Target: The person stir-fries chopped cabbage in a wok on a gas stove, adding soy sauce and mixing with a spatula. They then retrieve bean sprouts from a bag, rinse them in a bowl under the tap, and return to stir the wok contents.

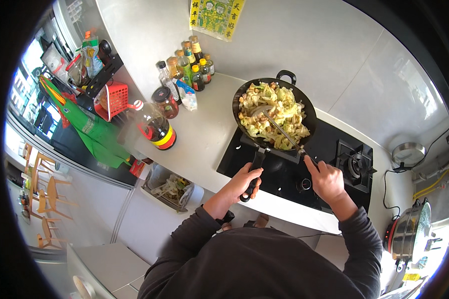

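My left hand (246, 182) is wrapped around the black handle (257, 161) of a dark wok (311, 112). The wok rests on the left burner of a black gas cooktop (280, 175). Chopped cabbage (284, 123) mixed with small browned pieces fills it. My right hand (326, 182) grips the dark handle end of a metal spatula (282, 130). The spatula's blade lies among the cabbage, partly covered by it, near the middle of the wok. A second loop handle (286, 76) sticks out at the wok's far side.
Left on the counter stand a large plastic bottle of dark liquid (158, 130), a jar (165, 102), a white-and-blue bag (187, 95) and several sauce bottles (197, 78). A bare burner (357, 165) and a steel steamer pot (408, 231) are to the right. Below left hangs a scrap bin (198, 196).
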A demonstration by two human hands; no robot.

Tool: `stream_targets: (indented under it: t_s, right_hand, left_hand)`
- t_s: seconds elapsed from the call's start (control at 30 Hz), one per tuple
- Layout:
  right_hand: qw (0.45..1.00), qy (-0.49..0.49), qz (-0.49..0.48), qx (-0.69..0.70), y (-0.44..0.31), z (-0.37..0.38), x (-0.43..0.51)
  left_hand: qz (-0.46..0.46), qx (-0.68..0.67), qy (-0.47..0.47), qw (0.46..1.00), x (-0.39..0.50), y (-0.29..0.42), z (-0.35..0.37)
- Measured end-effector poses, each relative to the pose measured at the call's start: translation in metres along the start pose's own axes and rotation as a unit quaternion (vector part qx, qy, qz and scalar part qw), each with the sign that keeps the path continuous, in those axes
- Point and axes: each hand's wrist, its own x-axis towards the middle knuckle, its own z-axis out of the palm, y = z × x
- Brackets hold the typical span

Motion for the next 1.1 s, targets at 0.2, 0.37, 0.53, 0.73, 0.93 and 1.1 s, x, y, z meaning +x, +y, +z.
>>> stream_targets:
  t_s: [0.2, 0.37, 0.53, 0.73, 0.93, 1.1]
  right_hand:
    - [0.994, -0.015, 0.104, 0.043, 0.036, -0.094, -0.01]
    - [0.984, -0.1, 0.133, 0.061, 0.02, -0.14, -0.014]
    - [0.982, -0.126, 0.138, 0.005, -0.016, -0.071, -0.012]
    - [0.96, 0.001, 0.252, 0.12, -0.006, -0.02, -0.012]
    - [0.943, 0.006, 0.286, 0.171, -0.002, -0.014, -0.015]
    - [0.898, 0.004, 0.352, 0.264, 0.004, -0.018, -0.017]
  left_hand:
    - [-0.005, -0.008, 0.019, 1.0, -0.001, -0.003, 0.001]
    - [0.005, 0.005, 0.001, 1.0, 0.0, -0.003, -0.001]
    - [0.005, -0.001, 0.002, 1.0, -0.001, -0.003, 0.001]
    - [-0.016, -0.014, 0.005, 1.0, 0.0, -0.002, 0.0]
    - [-0.018, -0.007, 0.014, 1.0, 0.001, -0.003, 0.001]
    - [-0.01, 0.007, 0.008, 1.0, 0.001, -0.003, 0.001]
